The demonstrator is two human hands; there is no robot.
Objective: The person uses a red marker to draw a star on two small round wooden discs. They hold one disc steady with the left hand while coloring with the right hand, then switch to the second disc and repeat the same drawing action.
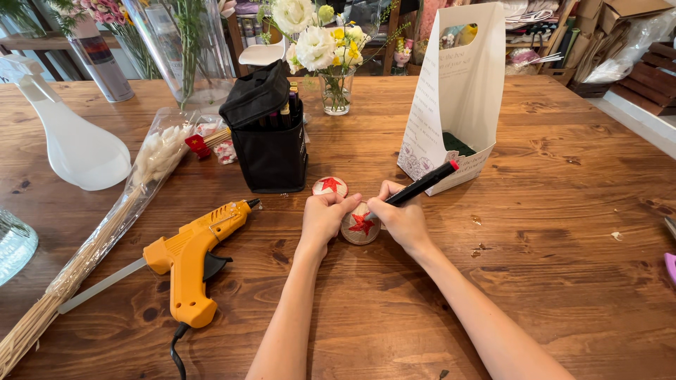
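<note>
Two star-painted wooden discs lie on the table: the left hand (322,217) pinches one disc (360,225), the right hand (401,219) grips one black marker (422,183) against it, the second disc (329,186) sits just behind.

disc under hands (360,226): pale wood, red star
second disc (329,186): pale wood, red star
marker (422,183): black, red cap end
glue gun (190,257): yellow-orange, black trigger
marker case (267,137): black
table (549,211): brown wood grain
carton (458,98): white, upper right of centre

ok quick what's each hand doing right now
Left hand: closed on the edge of the round disc with a red star, steadying it on the table.
Right hand: closed around a black marker, tip at the disc.
</note>
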